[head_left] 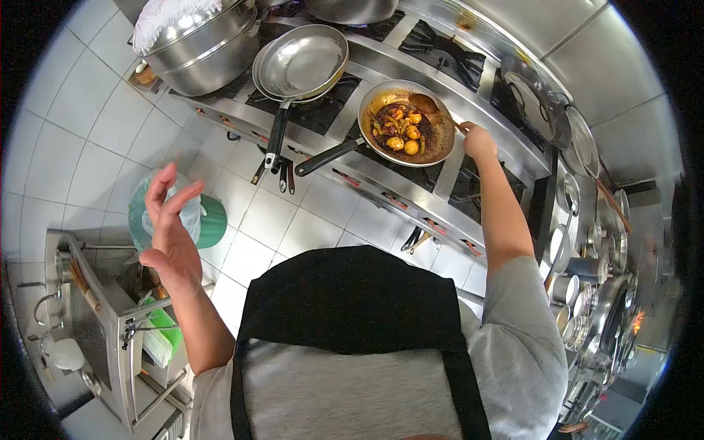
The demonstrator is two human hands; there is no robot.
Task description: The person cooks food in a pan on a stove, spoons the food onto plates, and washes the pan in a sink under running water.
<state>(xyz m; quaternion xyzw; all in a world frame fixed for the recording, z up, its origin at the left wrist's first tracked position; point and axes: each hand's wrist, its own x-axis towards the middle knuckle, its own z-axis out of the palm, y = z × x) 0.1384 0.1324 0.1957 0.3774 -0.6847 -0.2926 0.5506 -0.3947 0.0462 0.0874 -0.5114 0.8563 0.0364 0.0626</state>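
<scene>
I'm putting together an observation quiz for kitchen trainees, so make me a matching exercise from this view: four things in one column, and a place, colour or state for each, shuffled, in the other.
Column one
1. Right hand
2. Stacked pans
3. Bin
4. Left hand

Column two
A. Green
B. Raised, fingers apart, holding nothing
C. On the stove, left of the food pan in the picture
D. Gripping the spoon

Right pairs: 1-D, 2-C, 3-A, 4-B
</scene>
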